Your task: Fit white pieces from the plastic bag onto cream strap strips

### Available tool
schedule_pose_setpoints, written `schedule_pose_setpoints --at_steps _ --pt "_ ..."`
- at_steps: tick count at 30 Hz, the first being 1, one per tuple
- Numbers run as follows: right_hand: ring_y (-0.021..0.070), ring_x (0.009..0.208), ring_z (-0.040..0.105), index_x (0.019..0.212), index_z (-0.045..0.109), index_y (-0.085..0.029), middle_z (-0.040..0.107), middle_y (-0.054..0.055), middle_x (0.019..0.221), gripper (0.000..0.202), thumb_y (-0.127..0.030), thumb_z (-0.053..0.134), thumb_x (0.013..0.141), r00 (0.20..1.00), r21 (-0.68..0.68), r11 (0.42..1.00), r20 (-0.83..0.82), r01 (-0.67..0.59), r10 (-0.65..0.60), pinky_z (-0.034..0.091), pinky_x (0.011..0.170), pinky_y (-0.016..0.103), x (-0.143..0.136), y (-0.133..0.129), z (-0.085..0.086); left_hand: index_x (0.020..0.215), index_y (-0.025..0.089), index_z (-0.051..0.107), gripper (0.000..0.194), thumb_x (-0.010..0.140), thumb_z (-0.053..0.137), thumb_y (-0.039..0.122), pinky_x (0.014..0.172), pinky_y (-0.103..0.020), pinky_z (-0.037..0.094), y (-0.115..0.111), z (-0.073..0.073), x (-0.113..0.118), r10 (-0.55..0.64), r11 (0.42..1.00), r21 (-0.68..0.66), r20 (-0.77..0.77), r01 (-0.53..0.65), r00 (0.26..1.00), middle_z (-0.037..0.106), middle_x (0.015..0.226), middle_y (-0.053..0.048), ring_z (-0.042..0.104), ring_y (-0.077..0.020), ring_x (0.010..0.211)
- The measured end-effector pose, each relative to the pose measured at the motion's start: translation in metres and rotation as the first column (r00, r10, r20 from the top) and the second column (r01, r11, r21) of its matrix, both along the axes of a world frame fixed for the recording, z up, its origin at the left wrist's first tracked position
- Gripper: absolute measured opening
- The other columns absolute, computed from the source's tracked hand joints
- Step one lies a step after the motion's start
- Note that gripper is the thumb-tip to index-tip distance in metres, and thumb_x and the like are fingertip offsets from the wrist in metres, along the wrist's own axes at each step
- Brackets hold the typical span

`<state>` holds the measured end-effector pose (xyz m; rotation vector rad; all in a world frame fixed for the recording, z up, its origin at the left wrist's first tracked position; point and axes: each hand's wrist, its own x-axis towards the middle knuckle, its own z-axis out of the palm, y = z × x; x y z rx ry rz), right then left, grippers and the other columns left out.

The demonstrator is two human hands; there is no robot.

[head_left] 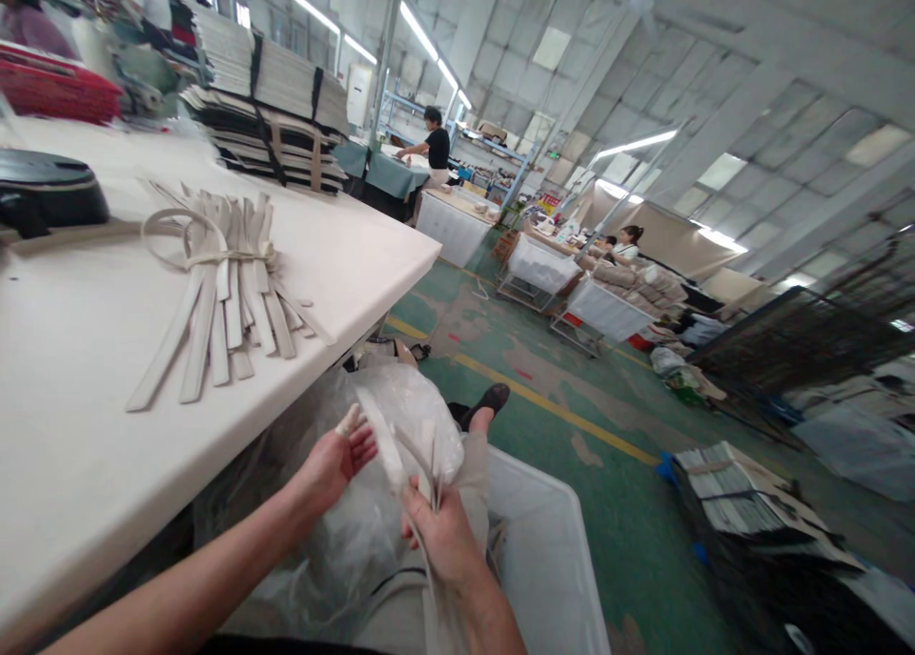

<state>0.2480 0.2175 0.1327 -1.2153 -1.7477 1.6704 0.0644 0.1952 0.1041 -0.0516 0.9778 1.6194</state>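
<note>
My right hand (444, 531) is closed around several long beige fabric straps (388, 450), which stick up above the fist and hang down below it. My left hand (341, 455) is just left of the straps, palm turned up and fingers apart, with a pale covering on one fingertip. Nothing shows in its palm. Beneath both hands lies a clear plastic bag (315, 550), over my lap and beside the table. On the table, a bundle of similar straps (229, 283) is tied round the middle, its ends fanned out.
The white table (357, 255) fills the left, with a black round object (50, 193) and a tall strapped stack of panels (268, 112). A white bin (550, 541) stands at my right. Across the green floor are another stack (750, 493), carts (536, 264) and people working.
</note>
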Motion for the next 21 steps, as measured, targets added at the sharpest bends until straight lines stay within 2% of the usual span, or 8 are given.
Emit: schedule_pose_setpoints --at_steps 2,3,6,10,12,16,18,21 --pt "0.0098 0.042 0.047 0.08 0.062 -0.014 0.056 -0.001 0.051 0.054 -0.068 0.061 0.078 0.999 -0.003 0.999 0.025 -0.032 0.032 0.041 0.043 0.021 -0.004 -0.003 -0.004 0.085 0.016 0.066 0.014 0.081 0.074 0.026 0.055 -0.02 0.051 0.015 0.009 -0.013 0.111 0.994 0.003 -0.047 -0.111 0.993 0.069 0.069 -0.001 0.062 -0.0097 0.052" --pt "0.0103 0.042 0.049 0.081 0.062 -0.014 0.058 0.0 0.053 0.054 -0.068 0.061 0.078 0.999 -0.018 0.999 0.027 -0.028 0.028 0.042 0.043 0.022 -0.006 -0.004 -0.007 0.083 0.015 0.066 0.015 0.078 0.077 0.025 0.053 -0.02 0.05 0.019 0.013 -0.018 0.125 0.992 0.028 -0.07 -0.124 0.99 0.068 0.067 0.0 0.061 -0.0095 0.051" --pt "0.0122 0.045 0.054 0.087 0.063 -0.014 0.062 0.002 0.058 0.053 -0.066 0.061 0.078 0.999 -0.048 0.999 0.036 -0.019 0.02 0.044 0.043 0.022 -0.013 -0.002 -0.02 0.078 0.014 0.066 0.025 0.068 0.084 0.028 0.051 -0.019 0.049 0.022 0.02 -0.025 0.108 0.99 0.106 -0.099 -0.097 0.989 0.066 0.063 0.001 0.06 -0.0093 0.051" --pt "0.0142 0.047 0.058 0.09 0.065 -0.012 0.065 0.004 0.06 0.059 -0.069 0.062 0.076 0.999 -0.015 1.0 0.04 -0.027 0.027 0.048 0.045 0.024 -0.016 0.001 -0.032 0.073 0.015 0.068 0.037 0.054 0.091 0.036 0.047 -0.017 0.043 0.019 0.022 -0.028 0.124 0.989 0.103 -0.187 -0.106 0.975 0.062 0.057 0.003 0.054 -0.0077 0.047" --pt "0.0136 0.046 0.058 0.091 0.065 -0.011 0.067 0.007 0.063 0.067 -0.076 0.061 0.073 1.0 -0.047 0.999 0.006 -0.004 0.005 0.046 0.044 0.023 -0.019 0.001 -0.032 0.075 0.014 0.071 0.039 0.052 0.091 0.038 0.049 -0.017 0.043 0.016 0.022 -0.026 0.097 0.991 0.116 -0.276 -0.067 0.956 0.064 0.06 0.002 0.055 -0.0083 0.051" --pt "0.0138 0.047 0.06 0.089 0.066 -0.011 0.07 0.01 0.069 0.077 -0.085 0.058 0.067 0.993 -0.105 0.992 -0.092 0.063 -0.073 0.045 0.044 0.022 -0.031 0.0 -0.024 0.075 0.015 0.074 0.033 0.06 0.087 0.041 0.053 -0.021 0.045 0.007 0.024 -0.01 -0.019 0.983 0.157 -0.417 0.093 0.909 0.065 0.062 0.0 0.058 -0.013 0.057" --pt "0.0135 0.044 0.058 0.085 0.066 -0.012 0.067 0.008 0.062 0.076 -0.086 0.058 0.066 0.985 -0.091 0.989 -0.112 0.12 -0.13 0.046 0.044 0.023 -0.037 0.0 -0.02 0.077 0.017 0.074 0.031 0.064 0.083 0.044 0.05 -0.025 0.044 0.002 0.024 0.001 -0.093 0.973 0.152 -0.434 0.175 0.896 0.064 0.059 0.001 0.057 -0.0145 0.05" --pt "0.012 0.041 0.051 0.078 0.064 -0.014 0.058 0.002 0.052 0.071 -0.084 0.058 0.069 0.973 0.001 0.981 -0.127 0.195 -0.194 0.044 0.041 0.023 -0.042 0.001 -0.018 0.075 0.018 0.073 0.031 0.066 0.08 0.047 0.047 -0.029 0.044 -0.004 0.021 0.017 -0.202 0.949 0.136 -0.432 0.284 0.879 0.062 0.055 0.001 0.051 -0.0145 0.04"
